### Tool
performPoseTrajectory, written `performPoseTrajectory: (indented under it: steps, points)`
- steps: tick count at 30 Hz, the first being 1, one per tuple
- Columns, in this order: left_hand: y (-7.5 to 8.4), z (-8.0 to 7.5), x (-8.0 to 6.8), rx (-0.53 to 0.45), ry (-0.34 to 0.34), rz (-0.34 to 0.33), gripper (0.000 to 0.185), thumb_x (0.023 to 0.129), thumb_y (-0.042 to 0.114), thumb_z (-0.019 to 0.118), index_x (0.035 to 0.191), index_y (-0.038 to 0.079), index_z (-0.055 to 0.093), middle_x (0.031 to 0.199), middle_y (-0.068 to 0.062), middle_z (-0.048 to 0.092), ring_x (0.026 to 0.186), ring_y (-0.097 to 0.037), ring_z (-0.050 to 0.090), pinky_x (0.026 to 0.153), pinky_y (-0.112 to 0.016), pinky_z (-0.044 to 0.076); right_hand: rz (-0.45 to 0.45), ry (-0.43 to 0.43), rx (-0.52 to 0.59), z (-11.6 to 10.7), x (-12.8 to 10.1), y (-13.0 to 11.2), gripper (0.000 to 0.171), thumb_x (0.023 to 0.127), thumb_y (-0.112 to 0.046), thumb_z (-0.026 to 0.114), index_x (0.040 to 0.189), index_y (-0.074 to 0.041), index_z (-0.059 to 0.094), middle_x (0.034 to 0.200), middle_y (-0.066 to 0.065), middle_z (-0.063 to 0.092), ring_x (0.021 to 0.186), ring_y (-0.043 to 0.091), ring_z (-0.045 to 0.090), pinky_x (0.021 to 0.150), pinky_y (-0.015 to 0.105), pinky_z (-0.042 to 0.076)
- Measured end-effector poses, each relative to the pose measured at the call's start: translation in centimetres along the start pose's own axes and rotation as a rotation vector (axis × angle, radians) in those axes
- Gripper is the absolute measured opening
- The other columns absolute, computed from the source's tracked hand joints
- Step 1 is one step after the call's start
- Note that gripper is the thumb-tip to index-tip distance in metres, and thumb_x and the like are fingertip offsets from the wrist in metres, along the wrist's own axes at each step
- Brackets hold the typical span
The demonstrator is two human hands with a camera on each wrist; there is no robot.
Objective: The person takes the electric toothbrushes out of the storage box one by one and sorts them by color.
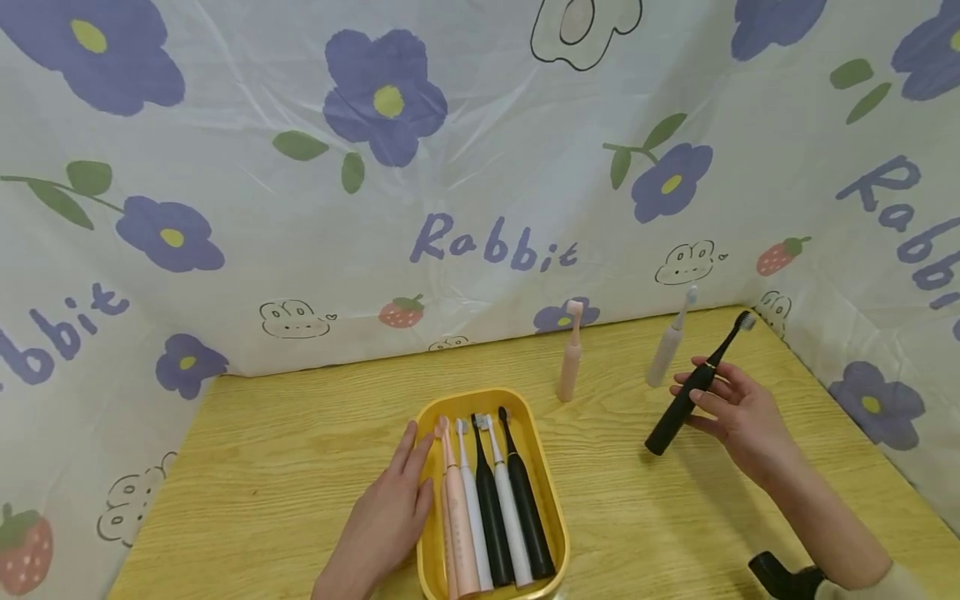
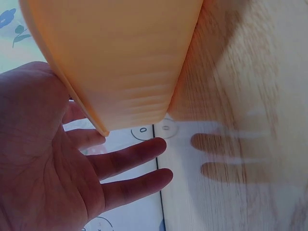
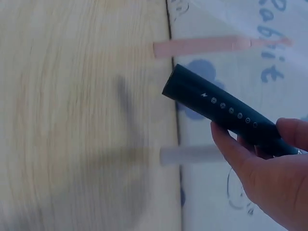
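My right hand (image 1: 750, 425) grips a black electric toothbrush (image 1: 678, 414) above the table's right side, tilted with its bristle head up and to the right. In the right wrist view a row of round marks runs along the black handle (image 3: 207, 98). My left hand (image 1: 386, 517) rests on the left rim of a yellow tray (image 1: 561, 533), its fingers fairly straight. From the left wrist view, two fingers of that hand (image 2: 53, 144) reach out past the rim. Inside the tray, pink, white and black electric toothbrushes (image 1: 504, 500) lie side by side, heads away from me.
A pink electric toothbrush (image 1: 571, 367) stands upright behind the tray. To its right stands a white one (image 1: 664, 354), just beyond the held brush. The wood-grain table (image 1: 285, 475) meets a patterned cloth (image 1: 480, 167) at the back and right. A black object (image 1: 783, 577) is by the right forearm.
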State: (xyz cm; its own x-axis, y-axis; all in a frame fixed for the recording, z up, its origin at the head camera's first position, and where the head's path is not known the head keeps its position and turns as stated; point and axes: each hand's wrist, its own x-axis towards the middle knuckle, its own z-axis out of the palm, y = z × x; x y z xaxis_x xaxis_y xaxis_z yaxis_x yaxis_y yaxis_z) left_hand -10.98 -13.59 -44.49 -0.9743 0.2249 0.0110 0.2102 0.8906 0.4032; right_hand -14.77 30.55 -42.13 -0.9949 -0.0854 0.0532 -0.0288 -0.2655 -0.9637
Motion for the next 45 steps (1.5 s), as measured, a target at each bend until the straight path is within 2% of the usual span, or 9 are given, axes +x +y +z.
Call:
performPoseTrajectory:
  steps: [13, 16, 21, 27, 32, 35, 39, 43, 45]
  points:
    - [-0.3, 0.2, 0.0, -0.007, 0.010, 0.009, 0.057, 0.104, 0.017, 0.058, 0.158, 0.013, 0.043, 0.167, -0.017, 0.025, 0.119, -0.036, 0.063, 0.086, -0.050, 0.057, -0.023, 0.249, 0.062, -6.7, 2.3, 0.1, 0.034, 0.101, 0.004, 0.059, 0.126, -0.016, 0.048, 0.106, -0.006, 0.071, 0.095, 0.007, 0.073, 0.071, 0.028, 0.061]
    - [-0.3, 0.2, -0.1, -0.005, 0.011, 0.009, 0.057, 0.104, 0.017, 0.058, 0.158, 0.013, 0.043, 0.167, -0.017, 0.025, 0.118, -0.036, 0.063, 0.085, -0.050, 0.057, -0.027, 0.318, -0.038, -7.2, 3.1, -0.1, 0.036, 0.101, 0.003, 0.058, 0.130, -0.017, 0.048, 0.104, -0.008, 0.068, 0.092, 0.002, 0.071, 0.068, 0.025, 0.060]
    - [-0.3, 0.2, -0.1, 0.002, 0.018, 0.014, 0.056, 0.104, 0.018, 0.058, 0.158, 0.013, 0.043, 0.166, -0.017, 0.026, 0.115, -0.035, 0.065, 0.081, -0.048, 0.058, -0.030, 0.439, -0.282, -7.7, 4.2, -0.2, 0.056, 0.102, 0.001, 0.056, 0.154, -0.006, 0.037, 0.104, -0.013, 0.062, 0.089, -0.006, 0.065, 0.067, 0.017, 0.057]
    - [-0.3, 0.2, -0.1, -0.005, 0.017, 0.014, 0.056, 0.104, 0.018, 0.058, 0.158, 0.014, 0.043, 0.167, -0.016, 0.026, 0.120, -0.035, 0.063, 0.084, -0.049, 0.057, -0.049, 0.580, -0.456, -8.5, 5.1, 0.1, 0.045, 0.102, -0.003, 0.056, 0.145, -0.011, 0.044, 0.104, -0.016, 0.058, 0.087, -0.010, 0.059, 0.069, 0.010, 0.053]
    - [-0.4, 0.2, -0.1, -0.001, 0.020, 0.024, 0.056, 0.104, 0.018, 0.058, 0.158, 0.013, 0.042, 0.167, -0.016, 0.025, 0.120, -0.036, 0.062, 0.085, -0.049, 0.058, -0.098, 0.671, -0.739, -8.3, 5.5, 0.6, 0.048, 0.102, -0.008, 0.058, 0.149, -0.003, 0.046, 0.105, -0.019, 0.058, 0.089, -0.013, 0.052, 0.082, 0.010, 0.049]
    - [-0.4, 0.1, -0.1, 0.004, 0.023, 0.024, 0.056, 0.104, 0.018, 0.058, 0.158, 0.013, 0.042, 0.167, -0.016, 0.025, 0.120, -0.036, 0.063, 0.085, -0.049, 0.058, -0.171, 0.693, -0.846, -8.1, 5.8, 0.9, 0.047, 0.101, -0.007, 0.060, 0.146, 0.000, 0.050, 0.114, -0.005, 0.067, 0.088, -0.018, 0.049, 0.094, 0.015, 0.044]
    - [-0.3, 0.0, -0.1, 0.004, 0.025, 0.022, 0.056, 0.104, 0.018, 0.058, 0.158, 0.013, 0.042, 0.167, -0.016, 0.025, 0.118, -0.037, 0.063, 0.085, -0.049, 0.057, -0.231, 0.683, -0.890, -7.8, 5.9, 1.2, 0.046, 0.100, -0.005, 0.061, 0.144, 0.001, 0.052, 0.123, 0.011, 0.068, 0.087, -0.021, 0.045, 0.107, 0.023, 0.040]
    - [-0.3, 0.0, -0.2, 0.000, 0.021, 0.016, 0.056, 0.104, 0.018, 0.058, 0.158, 0.012, 0.042, 0.167, -0.016, 0.026, 0.119, -0.037, 0.063, 0.086, -0.050, 0.057, -0.231, 0.689, -0.874, -7.6, 5.9, 1.2, 0.046, 0.098, -0.005, 0.063, 0.143, -0.001, 0.054, 0.112, -0.005, 0.065, 0.085, -0.021, 0.045, 0.108, 0.026, 0.039]
    - [-0.3, 0.0, -0.2, 0.000, 0.021, 0.014, 0.056, 0.104, 0.018, 0.058, 0.158, 0.012, 0.042, 0.167, -0.016, 0.026, 0.119, -0.038, 0.063, 0.086, -0.050, 0.057, -0.220, 0.695, -0.870, -7.5, 5.9, 1.2, 0.046, 0.097, -0.006, 0.064, 0.143, -0.002, 0.055, 0.111, -0.006, 0.064, 0.086, -0.020, 0.046, 0.106, 0.024, 0.039]
